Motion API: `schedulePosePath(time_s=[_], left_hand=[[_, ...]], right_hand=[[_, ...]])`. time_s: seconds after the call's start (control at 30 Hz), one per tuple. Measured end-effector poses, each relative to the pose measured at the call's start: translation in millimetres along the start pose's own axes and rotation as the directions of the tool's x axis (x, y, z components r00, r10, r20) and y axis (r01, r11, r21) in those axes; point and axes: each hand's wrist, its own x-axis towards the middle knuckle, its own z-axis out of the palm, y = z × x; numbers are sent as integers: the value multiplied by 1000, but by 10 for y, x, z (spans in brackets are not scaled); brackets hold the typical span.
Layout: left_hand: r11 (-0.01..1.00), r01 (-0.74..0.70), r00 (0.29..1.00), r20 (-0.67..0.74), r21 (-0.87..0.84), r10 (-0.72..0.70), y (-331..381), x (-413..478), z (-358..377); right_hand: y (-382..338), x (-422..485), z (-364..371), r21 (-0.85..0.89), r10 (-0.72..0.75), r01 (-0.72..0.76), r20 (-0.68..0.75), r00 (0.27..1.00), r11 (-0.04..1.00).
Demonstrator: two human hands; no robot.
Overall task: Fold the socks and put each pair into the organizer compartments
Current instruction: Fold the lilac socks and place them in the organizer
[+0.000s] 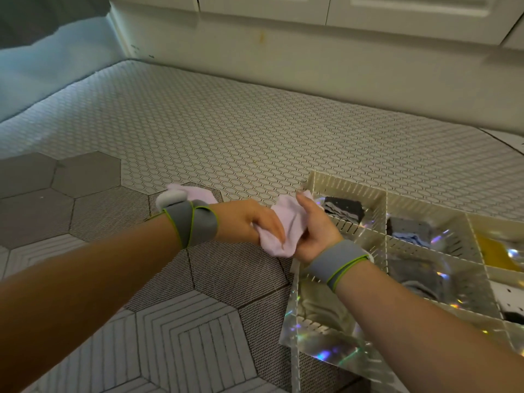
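Both hands hold a pale lilac sock (286, 225) above the mat, just left of the organizer. My left hand (246, 222) grips its lower left part with curled fingers. My right hand (314, 222) wraps round its right side, thumb up. A second lilac sock (195, 194) lies on the mat behind my left wrist, partly hidden by the wristband. The cream slotted organizer (348, 188) sits at the right. Folded dark socks (344, 209) fill its far left compartment, and grey and blue socks (411, 231) lie in the one beside it.
A hexagon-patterned mat (170, 321) covers the near floor, with small honeycomb tiles (255, 123) beyond it. A white cabinet base (312, 52) runs along the back. A yellow item (493, 253) lies in a right-hand compartment. A shiny iridescent sheet (326, 347) lines the organizer's near edge.
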Motion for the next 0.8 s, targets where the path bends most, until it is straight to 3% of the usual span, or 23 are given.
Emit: schedulePosePath(time_s=[0.1,0.3,0.4,0.47,0.53,0.6,0.7,0.8], left_hand=[[999,31,999,40,26,-32,-2,-67,46],[968,141,959,213,207,-185,-194,-174,60],[939,301,954,-50,168,-297,-431,-242,19],[879,433,891,-244,199,-384,-637,-265,-26],[762,564,825,-261,318,-501,-841,-299,-41],[649,614,772,-173,449,-611,-973,-328,7],[684,631,765,-145,367,-628,-1034,-354,86],[725,630,775,-272,278,-570,-958,-358,73]], right_hand=[[-29,51,-56,36,-104,108,-107,989,993],[-162,-55,-114,117,-151,152,-19,988,981],[-163,-77,-122,72,-117,114,31,993,991],[-147,-99,-108,37,-115,113,55,992,993],[-131,-103,-97,20,-120,119,63,991,993],[-100,-84,-97,4,-116,116,57,992,993],[-71,-62,-102,-9,-102,103,54,993,995],[-70,-64,-125,-26,-90,91,49,995,995]])
